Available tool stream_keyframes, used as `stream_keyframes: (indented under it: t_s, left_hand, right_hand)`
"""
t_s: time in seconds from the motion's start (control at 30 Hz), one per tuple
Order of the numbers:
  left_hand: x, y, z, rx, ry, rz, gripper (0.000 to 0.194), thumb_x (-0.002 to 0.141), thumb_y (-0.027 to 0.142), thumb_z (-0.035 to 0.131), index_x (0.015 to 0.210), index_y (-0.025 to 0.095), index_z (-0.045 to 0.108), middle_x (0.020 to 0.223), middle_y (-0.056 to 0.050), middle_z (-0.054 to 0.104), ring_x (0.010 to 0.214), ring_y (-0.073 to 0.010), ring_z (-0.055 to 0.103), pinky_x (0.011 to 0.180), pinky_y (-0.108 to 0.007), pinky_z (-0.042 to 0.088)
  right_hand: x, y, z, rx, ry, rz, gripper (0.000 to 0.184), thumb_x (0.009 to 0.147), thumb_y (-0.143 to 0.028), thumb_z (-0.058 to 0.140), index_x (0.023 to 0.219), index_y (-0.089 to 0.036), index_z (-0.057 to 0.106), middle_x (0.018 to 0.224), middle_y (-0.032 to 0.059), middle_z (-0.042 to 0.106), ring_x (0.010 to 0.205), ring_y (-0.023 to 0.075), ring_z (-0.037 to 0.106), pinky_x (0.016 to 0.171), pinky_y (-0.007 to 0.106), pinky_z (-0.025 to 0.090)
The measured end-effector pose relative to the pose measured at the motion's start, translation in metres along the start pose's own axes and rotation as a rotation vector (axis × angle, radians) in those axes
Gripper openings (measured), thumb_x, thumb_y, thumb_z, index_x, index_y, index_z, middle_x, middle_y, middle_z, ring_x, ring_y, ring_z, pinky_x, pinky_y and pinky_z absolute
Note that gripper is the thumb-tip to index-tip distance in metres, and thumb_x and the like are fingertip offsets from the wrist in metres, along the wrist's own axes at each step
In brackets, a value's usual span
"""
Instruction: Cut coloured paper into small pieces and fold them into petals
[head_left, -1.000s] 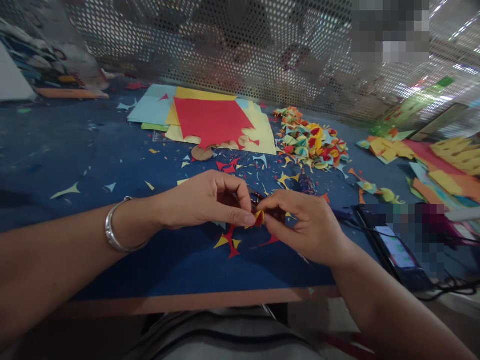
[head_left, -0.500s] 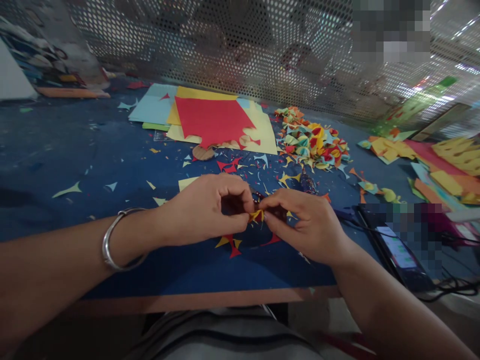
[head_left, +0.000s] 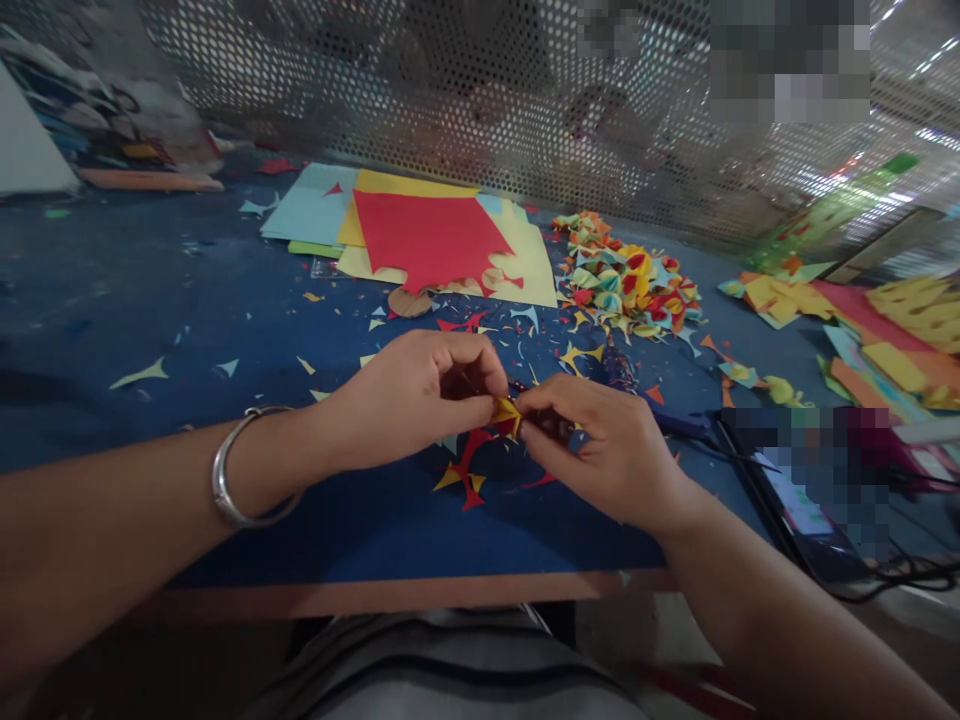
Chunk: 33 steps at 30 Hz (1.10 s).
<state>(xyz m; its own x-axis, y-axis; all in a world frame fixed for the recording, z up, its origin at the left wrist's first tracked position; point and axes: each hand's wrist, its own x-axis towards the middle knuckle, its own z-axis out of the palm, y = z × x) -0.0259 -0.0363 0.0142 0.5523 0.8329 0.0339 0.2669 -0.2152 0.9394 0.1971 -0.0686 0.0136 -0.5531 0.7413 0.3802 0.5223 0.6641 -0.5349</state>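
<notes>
A small folded yellow paper piece (head_left: 507, 408), with some red showing, is pinched between my two hands above the blue table (head_left: 337, 540). My left hand (head_left: 420, 400), a silver bangle on its wrist, grips its left side between thumb and forefinger. On the right side, the thumb and forefinger of my right hand (head_left: 600, 440) close on the same piece. Just below my fingers lie red paper scraps (head_left: 472, 470) and a yellow scrap (head_left: 448, 477). Part of the piece is hidden by my fingertips.
Behind my hands lie a red sheet (head_left: 427, 235) on other coloured sheets and a pile of folded paper pieces (head_left: 630, 275). A phone (head_left: 795, 500) with cables rests at the right. A perforated metal panel (head_left: 450, 100) stands along the back.
My left hand has shifted slightly up. The yellow piece between my fingers has turned and shows a flatter face. The view has moved a little.
</notes>
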Motion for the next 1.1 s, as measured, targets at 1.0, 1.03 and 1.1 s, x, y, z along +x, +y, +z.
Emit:
stream_keyframes:
  t_s: [1.0,1.03,1.1]
  left_hand:
    - [0.013,0.003,-0.01,-0.435,-0.484,-0.259,0.042,0.071,0.006,0.063,0.111,0.018,0.057,0.071,0.004,0.07,0.058,-0.0098,0.062,0.058,-0.02,0.045]
    - [0.013,0.004,-0.008,-0.433,-0.454,-0.255,0.04,0.072,0.008,0.062,0.111,0.018,0.057,0.07,0.004,0.069,0.058,-0.0098,0.062,0.058,-0.021,0.045]
    - [0.013,0.007,-0.005,-0.415,-0.348,-0.244,0.033,0.076,0.012,0.061,0.108,0.017,0.057,0.071,0.003,0.067,0.059,-0.0105,0.062,0.058,-0.022,0.046]
  right_hand:
    - [-0.001,-0.009,-0.003,0.109,-0.152,-0.044,0.017,0.091,-0.011,0.062,0.104,-0.021,0.065,0.089,-0.0008,0.073,0.067,0.0082,0.063,0.064,0.021,0.05]
    - [-0.001,-0.008,-0.003,0.107,-0.149,-0.04,0.016,0.091,-0.012,0.062,0.104,-0.021,0.065,0.089,-0.0006,0.073,0.067,0.0084,0.063,0.065,0.022,0.05]
    - [-0.003,-0.006,-0.003,0.101,-0.129,-0.026,0.016,0.091,-0.013,0.062,0.104,-0.022,0.065,0.089,-0.0005,0.072,0.067,0.0086,0.063,0.065,0.022,0.051]
